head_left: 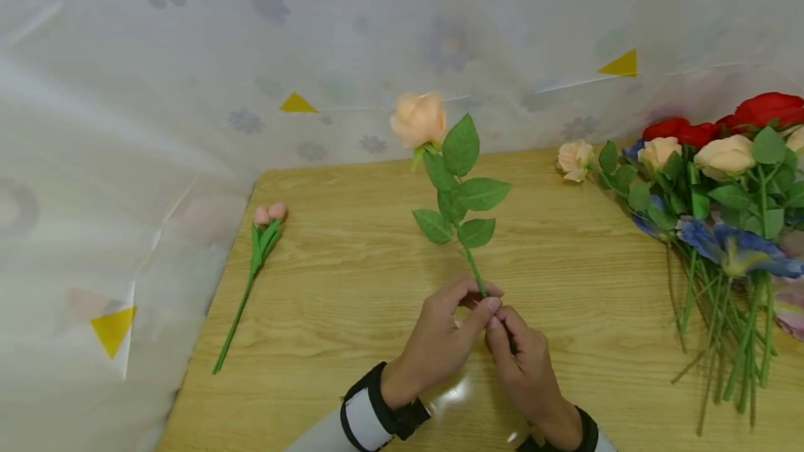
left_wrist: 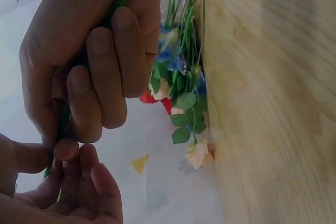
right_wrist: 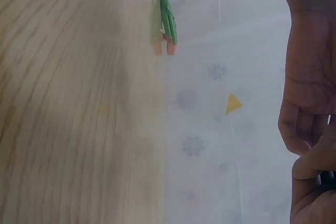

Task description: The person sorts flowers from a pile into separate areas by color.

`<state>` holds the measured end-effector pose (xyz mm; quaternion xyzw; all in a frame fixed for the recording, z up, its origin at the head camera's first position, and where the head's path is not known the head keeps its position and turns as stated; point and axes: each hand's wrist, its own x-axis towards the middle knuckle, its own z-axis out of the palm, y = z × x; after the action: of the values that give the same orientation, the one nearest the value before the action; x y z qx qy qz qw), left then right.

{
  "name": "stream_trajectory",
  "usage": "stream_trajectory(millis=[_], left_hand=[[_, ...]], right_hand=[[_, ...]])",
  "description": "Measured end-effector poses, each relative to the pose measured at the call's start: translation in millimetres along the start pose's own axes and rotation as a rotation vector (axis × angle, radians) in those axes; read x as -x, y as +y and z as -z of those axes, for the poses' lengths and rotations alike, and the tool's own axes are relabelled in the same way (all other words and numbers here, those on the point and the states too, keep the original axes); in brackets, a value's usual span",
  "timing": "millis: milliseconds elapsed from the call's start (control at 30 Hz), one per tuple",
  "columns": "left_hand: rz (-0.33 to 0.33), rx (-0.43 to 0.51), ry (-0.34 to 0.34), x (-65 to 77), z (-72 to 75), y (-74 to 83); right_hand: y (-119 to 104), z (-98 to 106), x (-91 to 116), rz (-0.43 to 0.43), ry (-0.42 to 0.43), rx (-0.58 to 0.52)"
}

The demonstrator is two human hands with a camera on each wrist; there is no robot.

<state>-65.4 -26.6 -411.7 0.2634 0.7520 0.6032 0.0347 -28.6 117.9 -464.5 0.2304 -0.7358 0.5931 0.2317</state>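
An artificial peach rose (head_left: 419,121) with several green leaves is held up over the middle of the table, bloom pointing away from me. My left hand (head_left: 442,333) pinches its stem (head_left: 473,267) below the leaves between thumb and fingers. Right beside it, my right hand (head_left: 527,368) grips the lower stem. In the left wrist view the right hand (left_wrist: 100,51) shows its fingers curled round the green stem, above the left hand (left_wrist: 68,187). Both hands sit at the edge of the right wrist view, where the stem is hidden.
A pink tulip stem (head_left: 251,277) lies at the left of the wooden table (head_left: 339,243). On the right is a pile of artificial flowers (head_left: 722,194) in red, peach and blue, stems toward me. A floral plastic sheet (head_left: 377,19) with yellow triangles hangs behind.
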Motion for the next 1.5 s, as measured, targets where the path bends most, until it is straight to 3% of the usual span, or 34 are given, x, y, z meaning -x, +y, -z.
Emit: stream_trajectory(millis=[267,467,600,767,833,1000,1133,1267,1367,1500], left_hand=[[0.072,0.048,0.012,0.2,4.4,4.1],[0.034,0.134,0.042,-1.5,17.5,8.0],[0.009,0.215,0.072,-2.7,28.7,10.3],[-0.002,0.208,0.133,-2.5,42.3,11.2],[-0.002,0.166,0.158,-1.4,47.8,10.1],[0.009,0.033,0.246,3.2,62.5,4.7],[0.045,-0.014,0.319,8.3,72.7,0.9],[0.080,-0.024,0.376,13.1,80.2,-1.7],[0.090,-0.024,0.404,15.1,84.1,-2.5],[0.105,-0.020,0.416,15.3,86.8,-3.2]], right_hand=[[-1.6,2.3,0.8,-0.044,-0.117,0.046],[0.5,10.7,7.4,-0.109,-0.184,0.113],[6.3,31.2,5.1,-0.168,-0.134,0.228],[16.0,74.2,-0.8,-0.224,0.029,0.452],[19.7,94.4,0.5,-0.301,0.094,0.556],[24.0,148.2,10.2,-0.600,0.220,0.803],[29.4,187.8,19.9,-0.870,0.300,0.945],[35.5,217.6,29.7,-1.097,0.322,0.963],[36.8,229.3,35.1,-1.153,0.377,0.904],[33.5,232.0,40.1,-1.215,0.369,0.868]])
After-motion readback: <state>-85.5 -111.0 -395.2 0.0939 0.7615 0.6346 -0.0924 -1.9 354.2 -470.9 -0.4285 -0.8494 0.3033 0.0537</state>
